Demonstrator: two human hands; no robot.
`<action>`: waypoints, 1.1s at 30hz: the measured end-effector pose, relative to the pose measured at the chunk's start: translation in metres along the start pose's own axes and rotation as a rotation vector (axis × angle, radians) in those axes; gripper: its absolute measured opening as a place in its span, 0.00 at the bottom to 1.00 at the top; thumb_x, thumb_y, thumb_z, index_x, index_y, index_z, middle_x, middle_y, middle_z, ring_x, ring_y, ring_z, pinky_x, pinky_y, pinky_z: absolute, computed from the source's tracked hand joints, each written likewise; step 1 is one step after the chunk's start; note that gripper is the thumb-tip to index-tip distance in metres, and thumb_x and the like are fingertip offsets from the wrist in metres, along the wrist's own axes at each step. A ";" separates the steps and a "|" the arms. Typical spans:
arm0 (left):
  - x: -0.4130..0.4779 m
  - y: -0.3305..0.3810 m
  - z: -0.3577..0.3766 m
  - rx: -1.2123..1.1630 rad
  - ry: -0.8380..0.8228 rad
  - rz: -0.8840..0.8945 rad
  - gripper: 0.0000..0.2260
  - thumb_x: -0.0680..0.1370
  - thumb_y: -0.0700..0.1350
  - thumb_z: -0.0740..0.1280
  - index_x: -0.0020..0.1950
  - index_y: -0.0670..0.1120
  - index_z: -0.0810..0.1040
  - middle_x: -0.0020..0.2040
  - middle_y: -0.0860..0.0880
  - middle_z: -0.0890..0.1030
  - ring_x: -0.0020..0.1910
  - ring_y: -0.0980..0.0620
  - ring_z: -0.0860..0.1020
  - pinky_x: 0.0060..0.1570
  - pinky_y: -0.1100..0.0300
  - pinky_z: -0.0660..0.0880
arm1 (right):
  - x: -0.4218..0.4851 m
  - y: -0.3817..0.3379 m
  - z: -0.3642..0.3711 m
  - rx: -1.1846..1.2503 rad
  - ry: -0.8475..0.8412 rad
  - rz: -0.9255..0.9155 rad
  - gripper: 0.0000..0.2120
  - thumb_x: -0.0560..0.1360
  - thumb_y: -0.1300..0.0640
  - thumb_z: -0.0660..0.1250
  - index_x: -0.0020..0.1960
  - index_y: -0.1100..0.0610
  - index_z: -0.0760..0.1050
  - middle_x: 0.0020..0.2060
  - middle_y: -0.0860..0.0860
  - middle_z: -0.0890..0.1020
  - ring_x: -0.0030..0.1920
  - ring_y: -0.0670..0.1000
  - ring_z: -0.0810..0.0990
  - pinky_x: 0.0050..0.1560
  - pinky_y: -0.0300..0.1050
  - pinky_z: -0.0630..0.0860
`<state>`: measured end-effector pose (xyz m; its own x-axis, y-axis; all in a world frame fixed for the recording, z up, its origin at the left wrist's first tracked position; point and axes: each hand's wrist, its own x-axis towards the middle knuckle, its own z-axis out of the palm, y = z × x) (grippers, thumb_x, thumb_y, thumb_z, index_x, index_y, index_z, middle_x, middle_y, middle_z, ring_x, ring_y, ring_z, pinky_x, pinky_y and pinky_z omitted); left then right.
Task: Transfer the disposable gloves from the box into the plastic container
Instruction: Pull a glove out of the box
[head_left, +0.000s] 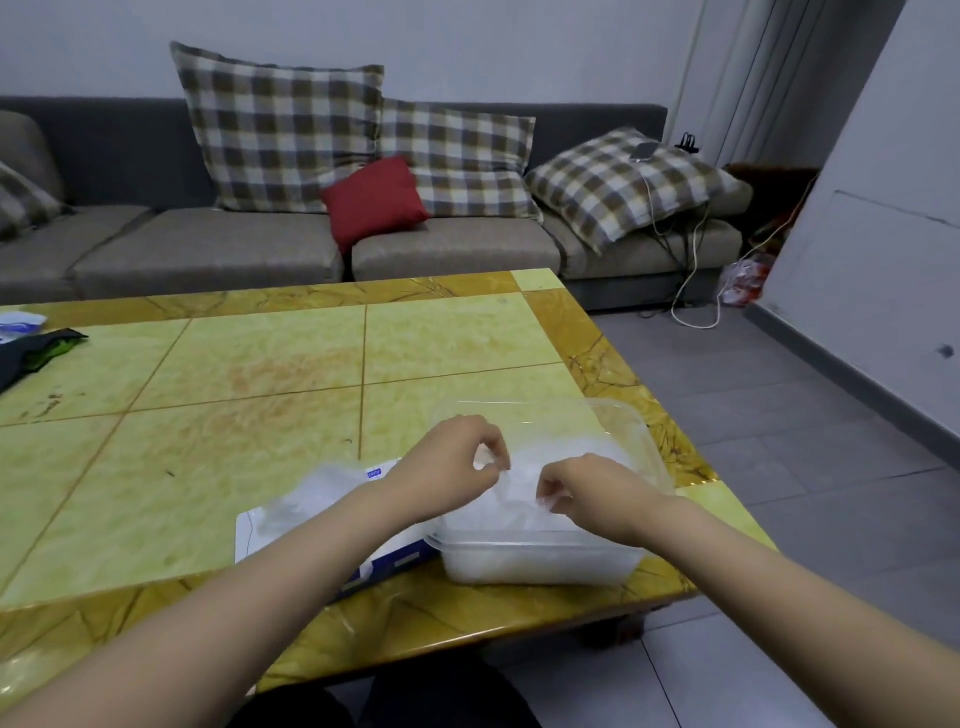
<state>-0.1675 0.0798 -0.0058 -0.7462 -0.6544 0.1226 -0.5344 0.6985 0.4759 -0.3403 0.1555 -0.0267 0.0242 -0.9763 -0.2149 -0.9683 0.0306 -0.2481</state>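
Observation:
A clear plastic container (540, 564) stands near the table's front right corner, filled with thin translucent disposable gloves (519, 491). Its clear lid (618, 415) is tipped up behind it. Left of the container lies the white and blue glove box (249, 535), with more gloves (311, 491) bunched on top of it; my left forearm covers part of the box. My left hand (452, 467) and my right hand (582, 493) hover over the container, each pinching the same film of glove between thumb and fingers.
The yellow-green tiled table (234, 374) has a brown marbled border. A dark green-trimmed item (41, 353) and a white and blue packet (15, 325) lie at its far left. A grey sofa (208, 244) with checked cushions stands behind. Grey floor tiles lie to the right.

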 end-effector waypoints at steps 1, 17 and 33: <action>-0.001 0.005 0.001 -0.116 -0.020 -0.006 0.06 0.75 0.39 0.64 0.46 0.47 0.80 0.49 0.53 0.80 0.52 0.56 0.74 0.52 0.65 0.67 | 0.001 0.000 0.001 0.014 -0.013 0.008 0.11 0.77 0.62 0.61 0.56 0.54 0.77 0.53 0.49 0.82 0.55 0.49 0.78 0.56 0.43 0.74; 0.027 0.004 0.014 0.604 -0.387 -0.041 0.14 0.79 0.35 0.55 0.59 0.44 0.75 0.58 0.45 0.76 0.54 0.45 0.76 0.46 0.57 0.69 | -0.003 0.000 -0.019 0.318 0.011 0.138 0.14 0.81 0.50 0.57 0.55 0.55 0.78 0.47 0.46 0.83 0.41 0.47 0.81 0.41 0.42 0.76; 0.042 -0.021 0.072 0.494 -0.754 -0.211 0.34 0.77 0.34 0.62 0.77 0.52 0.50 0.71 0.43 0.59 0.66 0.41 0.68 0.58 0.47 0.72 | 0.038 0.029 0.018 -0.216 -0.494 0.121 0.38 0.76 0.66 0.63 0.78 0.50 0.48 0.76 0.51 0.55 0.75 0.53 0.56 0.73 0.47 0.59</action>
<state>-0.2165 0.0583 -0.0732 -0.5823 -0.5415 -0.6063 -0.6682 0.7436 -0.0224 -0.3631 0.1227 -0.0593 -0.0264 -0.7503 -0.6606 -0.9991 0.0408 -0.0064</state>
